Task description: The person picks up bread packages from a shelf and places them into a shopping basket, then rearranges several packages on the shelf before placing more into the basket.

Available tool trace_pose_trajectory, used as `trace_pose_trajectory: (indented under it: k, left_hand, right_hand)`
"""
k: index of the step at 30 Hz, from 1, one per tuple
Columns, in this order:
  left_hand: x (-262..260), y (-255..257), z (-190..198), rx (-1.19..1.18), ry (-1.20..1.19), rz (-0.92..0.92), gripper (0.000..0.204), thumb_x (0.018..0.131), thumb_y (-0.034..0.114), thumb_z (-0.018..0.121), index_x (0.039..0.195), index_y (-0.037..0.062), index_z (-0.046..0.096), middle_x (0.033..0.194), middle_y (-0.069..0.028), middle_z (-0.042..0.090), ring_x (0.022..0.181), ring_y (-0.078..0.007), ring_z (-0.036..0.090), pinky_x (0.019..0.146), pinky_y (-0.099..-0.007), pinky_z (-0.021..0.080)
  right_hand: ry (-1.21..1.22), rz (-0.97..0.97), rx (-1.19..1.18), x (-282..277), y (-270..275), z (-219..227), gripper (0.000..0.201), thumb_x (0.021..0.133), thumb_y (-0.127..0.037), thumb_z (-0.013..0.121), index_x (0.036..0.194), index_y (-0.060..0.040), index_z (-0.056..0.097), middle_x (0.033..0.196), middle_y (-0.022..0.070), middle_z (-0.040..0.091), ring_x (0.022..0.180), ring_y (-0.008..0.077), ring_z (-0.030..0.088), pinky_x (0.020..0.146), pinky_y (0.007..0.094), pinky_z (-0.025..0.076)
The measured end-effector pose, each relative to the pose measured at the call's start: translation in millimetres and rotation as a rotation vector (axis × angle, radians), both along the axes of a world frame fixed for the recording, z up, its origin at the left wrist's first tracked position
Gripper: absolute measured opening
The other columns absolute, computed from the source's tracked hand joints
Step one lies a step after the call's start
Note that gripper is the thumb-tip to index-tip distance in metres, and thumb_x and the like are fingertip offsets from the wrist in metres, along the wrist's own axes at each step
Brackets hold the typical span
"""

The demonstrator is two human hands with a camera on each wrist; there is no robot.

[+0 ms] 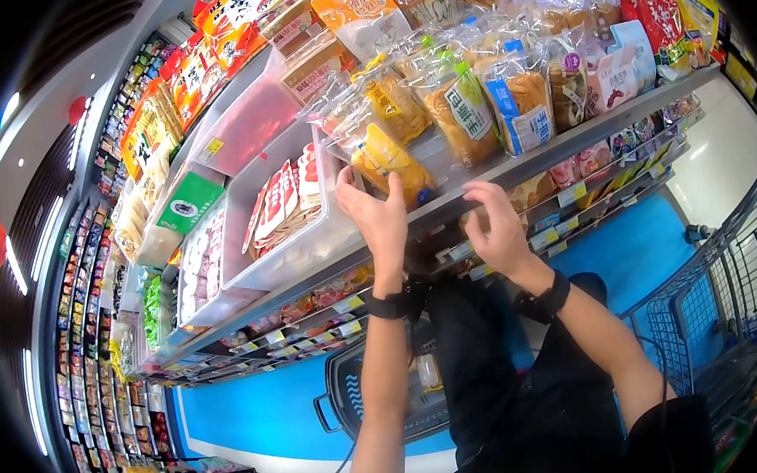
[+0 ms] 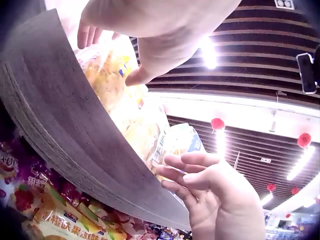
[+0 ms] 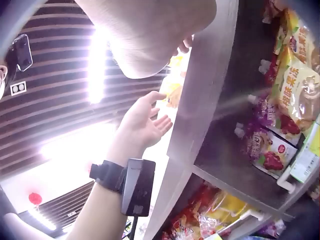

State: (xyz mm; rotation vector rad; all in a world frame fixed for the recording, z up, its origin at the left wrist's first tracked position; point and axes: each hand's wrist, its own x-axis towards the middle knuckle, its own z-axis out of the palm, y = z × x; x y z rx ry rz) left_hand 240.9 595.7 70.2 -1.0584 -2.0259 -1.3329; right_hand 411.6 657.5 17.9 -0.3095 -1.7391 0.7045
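Observation:
My left hand (image 1: 376, 219) is at the near end of a clear bag of bread with a yellow label (image 1: 382, 154), on the shelf's front edge. In the left wrist view, the thumb of the left hand (image 2: 165, 20) overlaps the bread bag (image 2: 107, 75). Seen from the right wrist, the left hand (image 3: 140, 120) has loosely extended fingers. My right hand (image 1: 498, 227) hovers at the shelf edge with bent, relaxed fingers, holding nothing. Just behind it stand a green-labelled bread bag (image 1: 462, 114) and a blue-labelled one (image 1: 518, 106).
A clear plastic bin (image 1: 309, 241) with red-and-white packets stands left of the bread. Lower shelves hold bagged snacks (image 3: 300, 90). A dark basket (image 1: 344, 386) is on the blue floor by the legs, and a shopping cart (image 1: 686, 304) stands at the right.

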Motion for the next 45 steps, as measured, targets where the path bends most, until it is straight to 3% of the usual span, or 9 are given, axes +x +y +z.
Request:
trace_pose_trajectory:
  k: [2,5,9,15,18,21,29,41,45]
  left_hand:
    - [-2.1,-6.4,-0.8,-0.075,-0.327,-0.104,0.084,0.080,0.029,0.076,0.139,-0.0067,0.028,0.127,-0.0282,0.050,0.121,-0.0365,0.047,0.102,-0.0423,0.037]
    - [-14.4,-0.8,-14.1,-0.061,-0.390,-0.166,0.087,0.079,0.031,0.077,0.139,-0.0073,0.027,0.122,-0.0283,0.054,0.116,-0.0348,0.054,0.098,-0.0404,0.041]
    - [-9.6,0.1,-7.2,-0.042,-0.446,-0.169,0.082,0.079,0.030,0.077,0.136,-0.0043,0.030,0.119,-0.0272,0.057,0.110,-0.0334,0.059,0.094,-0.0389,0.044]
    - [-10.6,-3.0,-15.1,0.192,-0.368,-0.308,0.079,0.076,0.014,0.080,0.135,-0.0010,0.031,0.116,-0.0165,0.055,0.103,-0.0221,0.054,0.093,-0.0348,0.042]
    - [-0.1,-1.1,-9.0,0.344,-0.376,-0.501,0.078,0.077,0.014,0.080,0.136,-0.0011,0.030,0.121,-0.0151,0.052,0.107,-0.0209,0.054,0.094,-0.0330,0.042]
    - [13.7,-0.1,0.7,0.291,-0.413,-0.631,0.079,0.077,0.014,0.080,0.136,-0.0017,0.030,0.119,-0.0146,0.055,0.107,-0.0211,0.055,0.094,-0.0326,0.042]
    - [50.7,24.5,18.5,0.089,-0.205,-0.576,0.076,0.076,0.015,0.081,0.133,-0.0018,0.034,0.111,-0.0140,0.059,0.098,-0.0198,0.057,0.089,-0.0321,0.046]
    - [58.4,47.0,8.8,0.196,-0.299,-0.536,0.072,0.076,0.015,0.082,0.129,-0.0033,0.037,0.114,-0.0137,0.054,0.101,-0.0193,0.056,0.089,-0.0304,0.046]
    - [33.9,23.8,13.5,0.263,-0.263,-0.380,0.075,0.075,0.017,0.082,0.131,-0.0029,0.037,0.112,-0.0123,0.053,0.100,-0.0194,0.053,0.089,-0.0319,0.043]
  right_hand:
    - [-0.001,0.010,0.008,-11.5,-0.1,2.2,0.025,0.078,0.003,0.058,0.102,-0.0007,0.055,0.107,0.0156,0.060,0.102,0.0357,0.056,0.089,0.0410,0.045]
    - [0.014,0.026,0.017,-29.0,-0.4,9.9,0.018,0.076,0.001,0.059,0.094,-0.0007,0.056,0.096,0.0135,0.060,0.094,0.0344,0.057,0.086,0.0416,0.045]
    - [-0.031,0.013,0.074,-42.9,2.8,6.6,0.015,0.076,0.001,0.057,0.090,-0.0016,0.054,0.092,0.0129,0.058,0.090,0.0325,0.055,0.082,0.0398,0.044]
    - [-0.059,0.040,0.133,-37.6,4.7,-1.0,0.015,0.073,0.003,0.059,0.087,-0.0011,0.055,0.094,0.0115,0.058,0.092,0.0315,0.055,0.083,0.0399,0.044]
    - [-0.063,0.037,0.164,-36.3,4.3,-5.8,0.022,0.070,0.003,0.060,0.092,-0.0003,0.058,0.102,0.0130,0.060,0.099,0.0330,0.055,0.090,0.0420,0.044]
    - [-0.075,0.004,0.204,-33.9,0.2,-9.9,0.025,0.070,0.001,0.062,0.095,0.0010,0.059,0.104,0.0137,0.060,0.102,0.0343,0.055,0.092,0.0429,0.044]
    - [-0.093,0.035,0.286,-25.6,-3.1,-23.7,0.038,0.071,0.002,0.061,0.109,0.0025,0.056,0.125,0.0192,0.052,0.119,0.0404,0.049,0.104,0.0486,0.040]
    - [-0.126,0.024,0.207,5.4,1.0,-25.9,0.028,0.067,0.005,0.060,0.095,0.0010,0.057,0.117,0.0175,0.058,0.114,0.0372,0.054,0.098,0.0453,0.044]
    - [-0.097,-0.042,0.196,16.2,11.2,-18.1,0.027,0.068,0.005,0.060,0.094,-0.0001,0.057,0.114,0.0158,0.058,0.111,0.0358,0.055,0.095,0.0436,0.045]
